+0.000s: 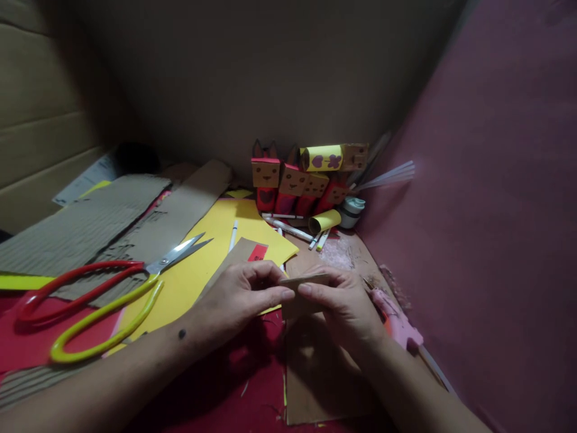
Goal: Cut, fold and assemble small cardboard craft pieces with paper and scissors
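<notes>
Both of my hands pinch a small brown cardboard piece [295,308] just above the work surface. My left hand [246,294] grips its left end between thumb and fingers. My right hand [342,300] has thumb and fingers closed on the right part, with the thumbs almost meeting. Beneath them lies a flat cardboard sheet [324,385]. A pink glue gun [399,319] rests just right of my right hand. To the left of my left hand, scissors [164,264] with one red and one yellow handle lie with blades slightly apart.
Several red tube figures with cardboard faces [265,174] stand against the back wall, a yellow tube figure [322,158] lying on top. Another yellow tube [325,221], markers [293,230] and a pale container [351,211] sit before them. Corrugated cardboard [90,222] and yellow paper [225,222] spread left.
</notes>
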`<state>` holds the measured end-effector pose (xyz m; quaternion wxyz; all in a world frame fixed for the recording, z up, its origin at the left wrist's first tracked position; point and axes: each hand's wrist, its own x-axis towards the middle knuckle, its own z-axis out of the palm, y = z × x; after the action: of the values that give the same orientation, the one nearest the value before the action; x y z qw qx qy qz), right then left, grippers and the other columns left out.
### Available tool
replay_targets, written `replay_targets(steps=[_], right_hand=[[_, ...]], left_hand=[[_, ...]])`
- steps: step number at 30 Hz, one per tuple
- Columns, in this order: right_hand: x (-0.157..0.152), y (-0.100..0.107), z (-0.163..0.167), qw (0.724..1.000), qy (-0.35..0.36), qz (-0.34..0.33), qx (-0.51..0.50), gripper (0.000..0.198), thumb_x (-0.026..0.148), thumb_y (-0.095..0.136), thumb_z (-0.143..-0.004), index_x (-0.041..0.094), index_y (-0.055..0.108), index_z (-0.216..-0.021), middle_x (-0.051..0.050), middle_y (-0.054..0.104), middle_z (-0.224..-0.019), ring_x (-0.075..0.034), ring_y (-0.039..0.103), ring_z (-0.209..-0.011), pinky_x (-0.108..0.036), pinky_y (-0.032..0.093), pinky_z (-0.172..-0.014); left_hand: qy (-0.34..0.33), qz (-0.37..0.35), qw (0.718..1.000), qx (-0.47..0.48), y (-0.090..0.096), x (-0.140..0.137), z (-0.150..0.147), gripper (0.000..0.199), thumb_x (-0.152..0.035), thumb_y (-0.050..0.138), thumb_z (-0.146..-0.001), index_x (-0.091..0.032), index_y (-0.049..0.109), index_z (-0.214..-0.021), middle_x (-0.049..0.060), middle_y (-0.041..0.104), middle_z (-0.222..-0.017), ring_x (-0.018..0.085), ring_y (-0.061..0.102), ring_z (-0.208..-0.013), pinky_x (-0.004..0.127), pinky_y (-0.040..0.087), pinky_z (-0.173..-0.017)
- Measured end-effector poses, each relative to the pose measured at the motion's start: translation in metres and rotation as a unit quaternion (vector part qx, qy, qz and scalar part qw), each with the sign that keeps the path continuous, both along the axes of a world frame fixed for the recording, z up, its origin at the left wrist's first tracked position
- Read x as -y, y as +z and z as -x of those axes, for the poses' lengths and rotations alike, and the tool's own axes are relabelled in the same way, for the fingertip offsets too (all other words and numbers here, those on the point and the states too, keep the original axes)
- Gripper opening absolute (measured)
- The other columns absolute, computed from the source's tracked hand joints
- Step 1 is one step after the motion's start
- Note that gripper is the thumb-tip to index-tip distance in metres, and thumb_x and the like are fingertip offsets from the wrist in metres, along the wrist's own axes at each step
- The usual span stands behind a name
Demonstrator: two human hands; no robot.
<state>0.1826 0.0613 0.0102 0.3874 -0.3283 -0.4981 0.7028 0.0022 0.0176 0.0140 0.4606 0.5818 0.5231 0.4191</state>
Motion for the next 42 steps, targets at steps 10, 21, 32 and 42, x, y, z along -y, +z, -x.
replay_targets(steps=[10, 21, 32, 42], right_hand=[[0.007, 0.005, 0.002, 0.998, -0.021, 0.055, 0.011, 0.015, 0.018, 0.082, -0.058, 0.014, 0.073, -0.069, -0.002, 0.067, -0.062, -0.011, 0.059, -0.055, -0.021, 0.046, -0.052], [0.009, 0.006, 0.003, 0.998, -0.009, 0.062, -0.001, 0.011, 0.018, 0.080, -0.059, 0.016, 0.073, -0.067, -0.002, 0.068, -0.063, -0.012, 0.061, -0.056, -0.023, 0.047, -0.054], [0.006, -0.001, 0.000, 0.998, 0.011, 0.066, -0.011, 0.027, 0.039, 0.073, -0.075, 0.015, 0.068, -0.063, -0.002, 0.061, -0.059, -0.011, 0.052, -0.053, -0.023, 0.040, -0.053], [0.005, -0.008, -0.004, 0.999, 0.014, 0.018, 0.023, 0.034, 0.045, 0.066, -0.083, 0.016, 0.065, -0.065, -0.001, 0.058, -0.059, -0.011, 0.049, -0.053, -0.024, 0.035, -0.049]], left_hand=[[-0.015, 0.039, 0.999, 0.034, 0.001, 0.003, -0.003, 0.025, -0.041, 0.066, -0.077, -0.018, 0.062, -0.069, -0.003, 0.055, -0.063, 0.011, 0.048, -0.060, 0.022, 0.036, -0.054], [-0.014, 0.042, 0.999, 0.029, 0.000, 0.002, -0.003, 0.023, -0.039, 0.065, -0.077, -0.018, 0.062, -0.071, -0.002, 0.057, -0.065, 0.011, 0.052, -0.060, 0.022, 0.038, -0.054], [-0.031, 0.096, 0.994, 0.050, 0.002, 0.003, -0.004, 0.024, -0.035, 0.066, -0.075, -0.018, 0.053, -0.062, -0.001, 0.060, -0.053, 0.010, 0.052, -0.043, 0.021, 0.035, -0.040], [-0.037, 0.103, 0.989, 0.101, 0.006, 0.002, -0.005, 0.020, -0.028, 0.068, -0.071, -0.018, 0.056, -0.058, -0.002, 0.060, -0.053, 0.010, 0.051, -0.044, 0.022, 0.037, -0.042]])
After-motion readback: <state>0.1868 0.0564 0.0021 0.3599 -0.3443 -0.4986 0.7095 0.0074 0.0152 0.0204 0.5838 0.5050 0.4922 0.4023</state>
